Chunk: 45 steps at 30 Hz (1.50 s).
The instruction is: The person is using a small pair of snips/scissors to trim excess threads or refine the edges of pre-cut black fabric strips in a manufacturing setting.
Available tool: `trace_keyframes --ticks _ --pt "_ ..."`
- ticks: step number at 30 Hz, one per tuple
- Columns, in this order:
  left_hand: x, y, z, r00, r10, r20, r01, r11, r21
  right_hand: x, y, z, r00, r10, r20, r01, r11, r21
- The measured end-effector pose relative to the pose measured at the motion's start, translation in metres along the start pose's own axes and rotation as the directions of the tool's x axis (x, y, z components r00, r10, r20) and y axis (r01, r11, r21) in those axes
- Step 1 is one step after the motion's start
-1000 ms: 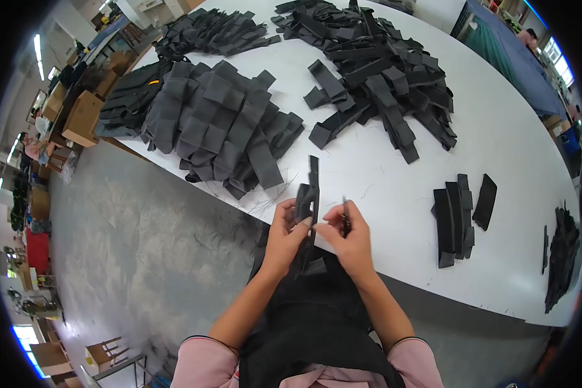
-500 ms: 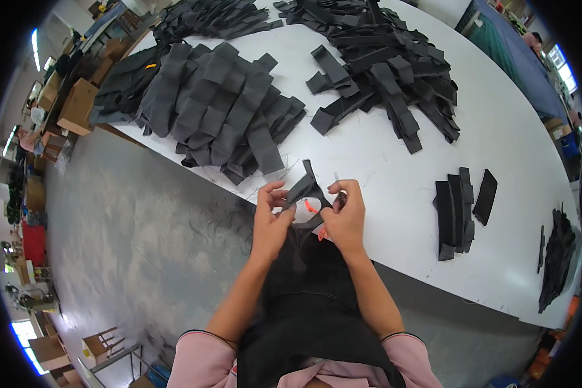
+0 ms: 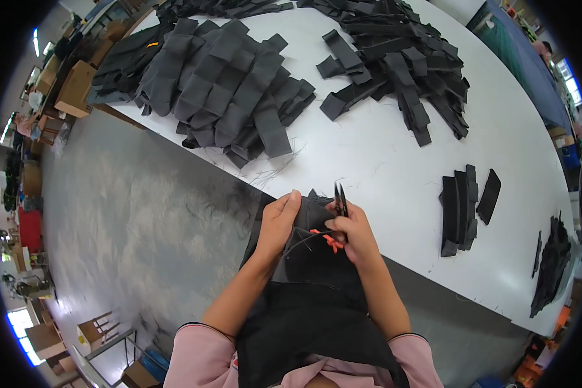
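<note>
Just off the table's near edge, my left hand [image 3: 279,223] is closed on a dark grey fabric piece [image 3: 313,210], its thumb pressed on top. Opposite it, my right hand [image 3: 355,236] grips a small pair of black thread snips [image 3: 341,196], with the two blade tips pointing up and away from me. The fabric reaches across to the right hand's fingers; whether they also pinch it is hidden. Loose dark threads trail below the fabric. Beneath the right hand shows a bright orange cord-like piece [image 3: 332,242]; what it is fixed to cannot be made out.
On the white table [image 3: 381,174] lie a broad heap of grey fabric strips [image 3: 220,90], a second dark heap [image 3: 394,71] and a short row of strips [image 3: 458,210]. A dark bundle [image 3: 551,268] sits at the right edge. Cut threads [image 3: 275,169] litter the near edge.
The fabric was held up as an open loop between both hands; it now lies flatter and lower. The snips' blades now point up from my right hand. My view has shifted slightly.
</note>
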<state>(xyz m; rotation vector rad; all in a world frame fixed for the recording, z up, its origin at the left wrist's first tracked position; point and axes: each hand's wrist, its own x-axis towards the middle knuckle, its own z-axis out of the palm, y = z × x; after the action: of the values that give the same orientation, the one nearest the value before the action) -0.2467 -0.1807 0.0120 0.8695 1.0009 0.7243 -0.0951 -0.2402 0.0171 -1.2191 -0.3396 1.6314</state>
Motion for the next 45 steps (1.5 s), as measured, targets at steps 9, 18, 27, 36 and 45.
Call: trace_keyframes --ticks 9,18,27,36,45 --pt "-0.002 0.012 0.001 0.998 0.042 -0.046 -0.029 0.968 0.248 -0.035 -0.011 0.023 0.639 -0.735 0.228 0.468 0.136 -0.873" --pt "-0.003 0.013 -0.003 1.0 0.025 -0.005 -0.023 0.954 0.299 -0.031 -0.023 0.023 0.584 -0.669 0.46 0.48 -0.173 -0.86" --pt "-0.002 0.015 -0.003 1.0 0.012 0.009 -0.014 0.952 0.305 -0.022 -0.012 0.019 0.446 -0.738 0.506 0.479 -0.281 -0.832" --pt "-0.001 0.012 -0.007 1.0 0.001 0.02 -0.006 0.966 0.258 -0.025 -0.021 0.02 0.518 -0.737 0.433 0.563 -0.088 -0.822" --pt "-0.004 0.015 -0.006 1.0 0.002 0.015 -0.006 0.962 0.273 -0.03 -0.026 0.022 0.534 -0.676 0.508 0.523 -0.208 -0.827"
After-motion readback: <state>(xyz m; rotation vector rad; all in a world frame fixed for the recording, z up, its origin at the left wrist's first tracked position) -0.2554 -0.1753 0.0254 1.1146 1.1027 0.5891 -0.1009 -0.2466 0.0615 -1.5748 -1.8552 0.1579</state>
